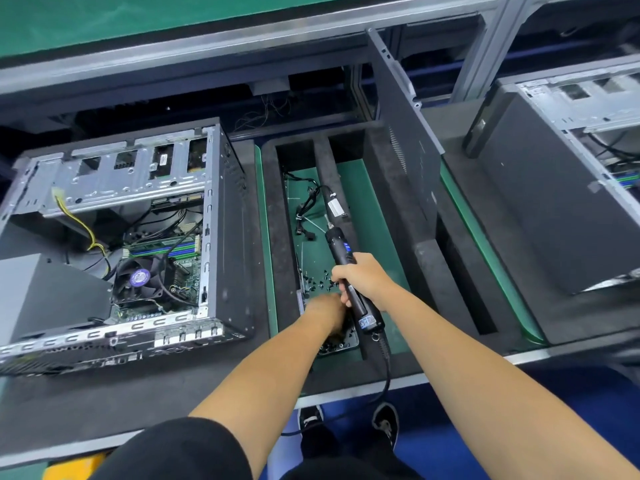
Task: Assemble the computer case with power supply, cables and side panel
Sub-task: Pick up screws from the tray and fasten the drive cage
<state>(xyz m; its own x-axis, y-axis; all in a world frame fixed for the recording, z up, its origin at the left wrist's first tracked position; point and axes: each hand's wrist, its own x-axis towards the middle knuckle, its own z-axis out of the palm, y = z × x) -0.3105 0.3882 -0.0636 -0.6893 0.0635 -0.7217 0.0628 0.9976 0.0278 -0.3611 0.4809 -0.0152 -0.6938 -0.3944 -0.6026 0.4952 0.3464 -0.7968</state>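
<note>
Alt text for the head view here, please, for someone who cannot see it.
A person's right hand grips a corded electric screwdriver while the left hand reaches into a small screw tray. An open computer case lies left; a side panel stands right.

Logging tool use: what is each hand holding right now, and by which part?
Right hand grips the electric screwdriver around mid-body. Left hand reaches into the screw tray; any hold there cannot be told.

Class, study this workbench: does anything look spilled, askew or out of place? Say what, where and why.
Small black screws lie scattered loose on the green mat, beyond the black tray the left hand reaches into; they look spilled. The side panel leans tilted against the foam divider. The right hand grips the electric screwdriver.
</note>
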